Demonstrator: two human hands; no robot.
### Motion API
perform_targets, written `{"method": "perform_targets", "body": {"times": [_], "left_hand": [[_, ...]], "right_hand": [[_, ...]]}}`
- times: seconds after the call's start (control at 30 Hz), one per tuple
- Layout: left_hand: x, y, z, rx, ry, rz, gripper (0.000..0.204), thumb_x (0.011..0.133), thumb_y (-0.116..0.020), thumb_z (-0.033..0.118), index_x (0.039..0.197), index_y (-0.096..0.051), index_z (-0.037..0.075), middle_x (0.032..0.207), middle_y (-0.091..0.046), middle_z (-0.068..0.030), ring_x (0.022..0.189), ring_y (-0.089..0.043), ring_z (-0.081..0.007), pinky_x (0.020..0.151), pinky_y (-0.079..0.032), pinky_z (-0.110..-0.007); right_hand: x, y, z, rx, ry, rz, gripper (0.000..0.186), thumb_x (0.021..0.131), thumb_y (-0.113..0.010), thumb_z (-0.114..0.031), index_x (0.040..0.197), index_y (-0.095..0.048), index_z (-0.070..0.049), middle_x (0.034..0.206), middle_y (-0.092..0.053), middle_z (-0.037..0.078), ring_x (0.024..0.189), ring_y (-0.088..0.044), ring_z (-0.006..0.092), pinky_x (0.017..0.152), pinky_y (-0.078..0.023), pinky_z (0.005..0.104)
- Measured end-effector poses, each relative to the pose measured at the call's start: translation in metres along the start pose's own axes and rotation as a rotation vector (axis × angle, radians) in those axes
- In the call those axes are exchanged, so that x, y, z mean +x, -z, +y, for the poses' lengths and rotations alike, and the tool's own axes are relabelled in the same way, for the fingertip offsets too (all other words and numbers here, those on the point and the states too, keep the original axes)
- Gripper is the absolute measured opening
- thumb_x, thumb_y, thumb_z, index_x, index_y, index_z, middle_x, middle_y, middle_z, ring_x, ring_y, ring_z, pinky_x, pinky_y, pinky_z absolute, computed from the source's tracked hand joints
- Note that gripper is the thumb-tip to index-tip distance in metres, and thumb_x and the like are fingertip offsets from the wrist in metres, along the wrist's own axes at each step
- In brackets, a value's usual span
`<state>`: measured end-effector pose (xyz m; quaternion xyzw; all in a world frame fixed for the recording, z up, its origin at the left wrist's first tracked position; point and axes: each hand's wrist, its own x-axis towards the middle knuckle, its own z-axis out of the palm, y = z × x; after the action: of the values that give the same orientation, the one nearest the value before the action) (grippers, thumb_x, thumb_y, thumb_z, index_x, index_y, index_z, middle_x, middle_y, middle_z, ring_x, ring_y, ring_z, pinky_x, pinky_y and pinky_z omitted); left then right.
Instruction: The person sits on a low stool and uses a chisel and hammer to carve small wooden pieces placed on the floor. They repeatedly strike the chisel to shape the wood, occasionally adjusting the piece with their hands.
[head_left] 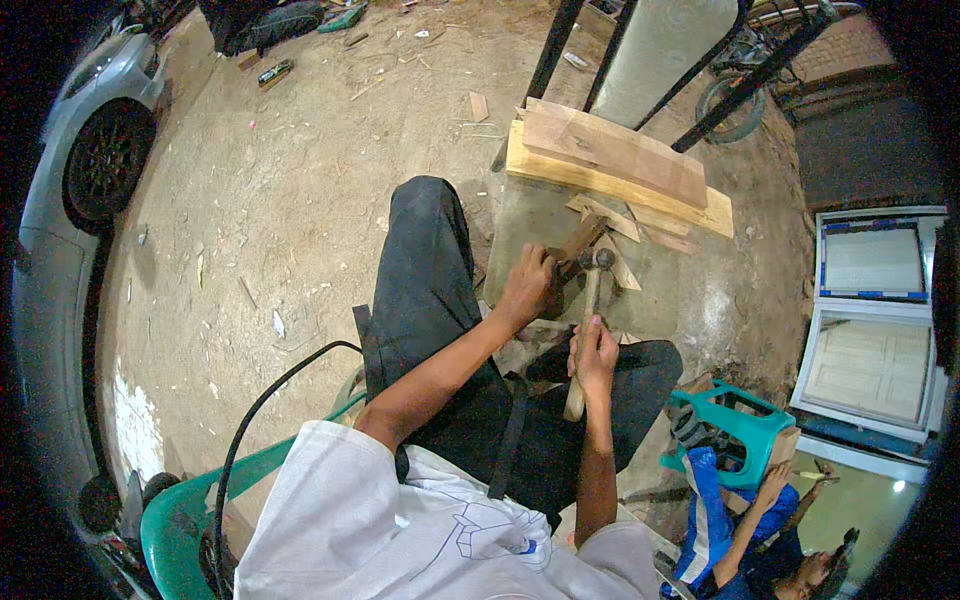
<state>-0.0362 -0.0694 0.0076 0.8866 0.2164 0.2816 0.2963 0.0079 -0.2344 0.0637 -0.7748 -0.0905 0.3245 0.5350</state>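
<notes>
My right hand (pixel 595 355) is closed round the pale wooden handle of a hammer (pixel 591 297). The hammer's dark metal head (pixel 597 259) points away from me, close beside a brown wooden block (pixel 583 236). My left hand (pixel 530 285) wraps round the near end of this block, above my knees. Its fingers hide part of the block, and whether the hammer head touches it I cannot tell. Just beyond lie thin offcuts (pixel 622 222) and two stacked boards, a brown one (pixel 615 150) on a yellowish one (pixel 560 174).
The boards rest on a pale chair-like surface (pixel 650 305) with dark metal bars (pixel 745 95). At right, a co-worker's hand (pixel 772 488) is beside a green stool (pixel 735 425). A grey car (pixel 60 240) stands at far left. Scraps litter the sandy ground (pixel 290 200). A black cable (pixel 255 405) curves by my left side.
</notes>
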Motion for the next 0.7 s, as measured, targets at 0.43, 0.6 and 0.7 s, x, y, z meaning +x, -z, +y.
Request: {"method": "perform_targets", "body": {"times": [0.43, 0.6, 0.7], "left_hand": [[0.006, 0.0, 0.002, -0.184, 0.096, 0.046, 0.027, 0.075, -0.067, 0.003, 0.102, -0.063, -0.002, 0.101, -0.054, -0.0201, 0.097, -0.05, -0.0401, 0.083, -0.046, -0.046], [0.007, 0.001, 0.002, -0.179, 0.054, 0.057, 0.025, 0.076, -0.068, 0.005, 0.1, -0.063, -0.002, 0.102, -0.055, -0.0207, 0.098, -0.049, -0.0402, 0.083, -0.046, -0.046], [0.007, -0.009, -0.006, -0.172, 0.043, 0.077, 0.025, 0.075, -0.068, 0.006, 0.098, -0.062, -0.003, 0.101, -0.054, -0.021, 0.098, -0.049, -0.0403, 0.083, -0.046, -0.046]], "right_hand": [[-0.002, -0.004, -0.007, -0.05, -0.049, -0.014, 0.043, 0.1, -0.045, -0.048, 0.086, -0.056, -0.008, 0.057, -0.05, -0.001, 0.039, -0.046, 0.0098, 0.035, -0.039, 0.0268], [0.0, -0.005, 0.001, -0.067, -0.025, -0.012, 0.049, 0.102, -0.041, -0.047, 0.09, -0.054, -0.002, 0.059, -0.049, 0.002, 0.036, -0.043, 0.0112, 0.035, -0.035, 0.0265], [0.001, -0.006, 0.002, -0.082, 0.005, -0.021, 0.049, 0.102, -0.042, -0.047, 0.09, -0.054, -0.002, 0.059, -0.049, 0.003, 0.036, -0.043, 0.0114, 0.035, -0.035, 0.0269]]}}
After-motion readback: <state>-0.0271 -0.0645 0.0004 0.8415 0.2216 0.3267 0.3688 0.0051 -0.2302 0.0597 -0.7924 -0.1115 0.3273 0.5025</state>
